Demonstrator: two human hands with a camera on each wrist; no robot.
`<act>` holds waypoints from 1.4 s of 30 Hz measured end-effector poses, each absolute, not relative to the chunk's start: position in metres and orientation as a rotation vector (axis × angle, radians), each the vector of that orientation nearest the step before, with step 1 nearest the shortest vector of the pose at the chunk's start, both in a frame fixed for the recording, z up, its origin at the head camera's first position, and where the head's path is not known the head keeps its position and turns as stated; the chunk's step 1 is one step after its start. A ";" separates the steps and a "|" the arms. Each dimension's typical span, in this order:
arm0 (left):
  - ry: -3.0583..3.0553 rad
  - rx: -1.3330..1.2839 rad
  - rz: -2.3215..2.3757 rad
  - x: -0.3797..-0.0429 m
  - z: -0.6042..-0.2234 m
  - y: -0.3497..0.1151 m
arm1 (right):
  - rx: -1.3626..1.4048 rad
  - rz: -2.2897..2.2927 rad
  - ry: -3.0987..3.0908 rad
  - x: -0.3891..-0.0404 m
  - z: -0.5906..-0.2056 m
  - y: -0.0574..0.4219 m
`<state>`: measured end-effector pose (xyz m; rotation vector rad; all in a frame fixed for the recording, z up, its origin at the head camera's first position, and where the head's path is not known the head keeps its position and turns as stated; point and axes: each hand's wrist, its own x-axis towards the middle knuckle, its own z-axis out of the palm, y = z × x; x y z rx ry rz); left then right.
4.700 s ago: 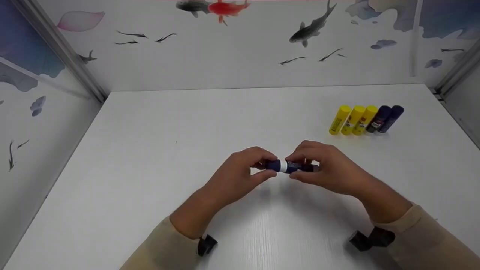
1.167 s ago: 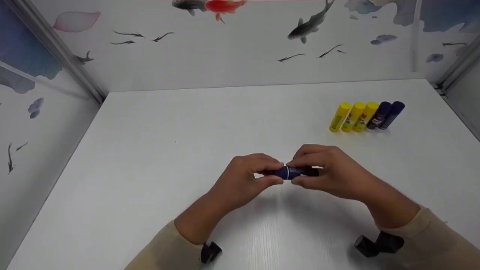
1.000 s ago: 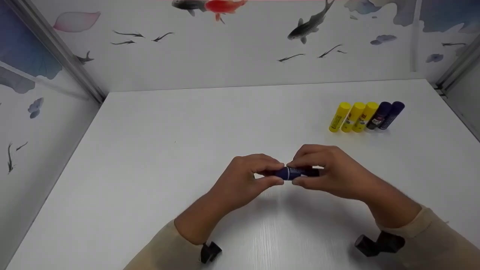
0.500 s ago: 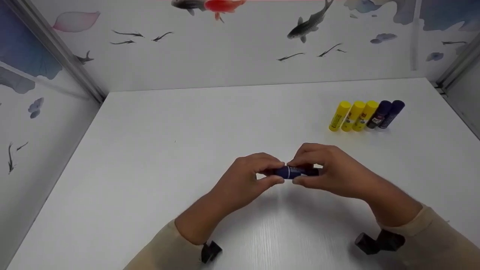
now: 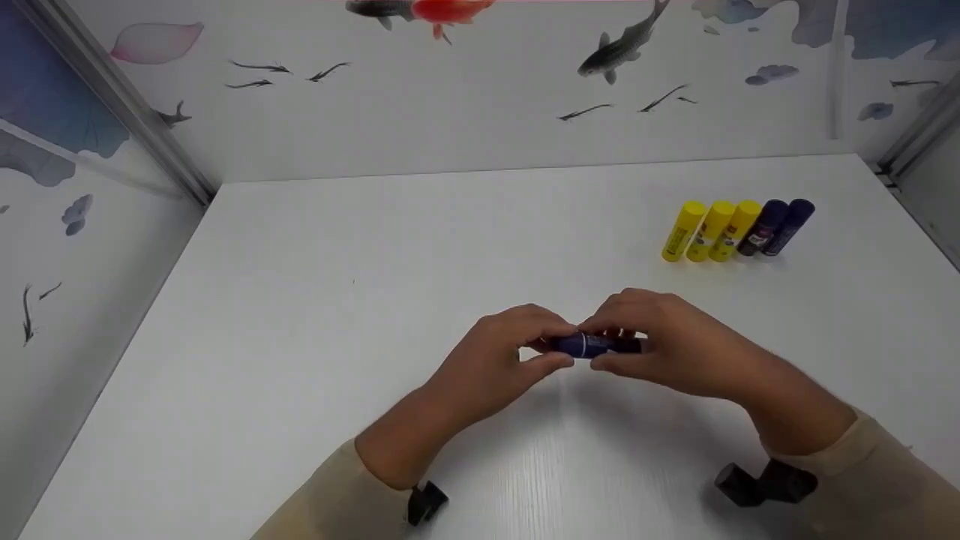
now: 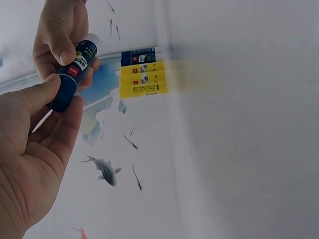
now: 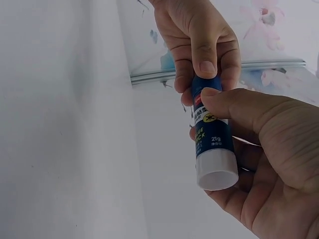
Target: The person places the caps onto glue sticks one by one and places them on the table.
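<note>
A dark blue glue stick (image 5: 598, 346) lies level between both hands, held above the white table. My left hand (image 5: 499, 356) pinches its blue cap between thumb and fingers. Around the labelled body, my right hand (image 5: 664, 341) curls its thumb and fingers. The cap meets the body with only a thin white line between them in the head view. In the right wrist view the white base (image 7: 218, 169) of the glue stick points towards the camera, below the printed label.
At the back right of the table (image 5: 337, 240) stands a row of yellow glue sticks (image 5: 710, 231) and two dark blue glue sticks (image 5: 763, 227). White walls with painted fish (image 5: 619, 54) rise behind and at the sides.
A wide white band showed between cap and body 4.7 seconds ago; it had narrowed to a thin line by 1.2 seconds ago. Since then both hands have hardly moved.
</note>
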<state>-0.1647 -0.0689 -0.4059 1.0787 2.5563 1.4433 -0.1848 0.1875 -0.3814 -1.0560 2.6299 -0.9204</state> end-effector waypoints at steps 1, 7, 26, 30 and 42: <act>2.557 1.081 1.442 -0.165 -0.406 -0.068 | -1.054 -0.898 2.639 -0.184 -0.381 0.188; 2.588 1.087 1.389 -0.163 -0.405 -0.067 | -1.074 -0.856 2.653 -0.183 -0.382 0.190; 2.653 1.077 1.378 -0.165 -0.402 -0.064 | -1.001 -0.960 2.720 -0.181 -0.384 0.212; 2.638 1.092 1.412 -0.165 -0.402 -0.062 | -0.985 -0.986 2.765 -0.180 -0.385 0.223; 2.680 1.124 1.352 -0.173 -0.403 -0.051 | -0.797 -1.021 2.872 -0.179 -0.387 0.258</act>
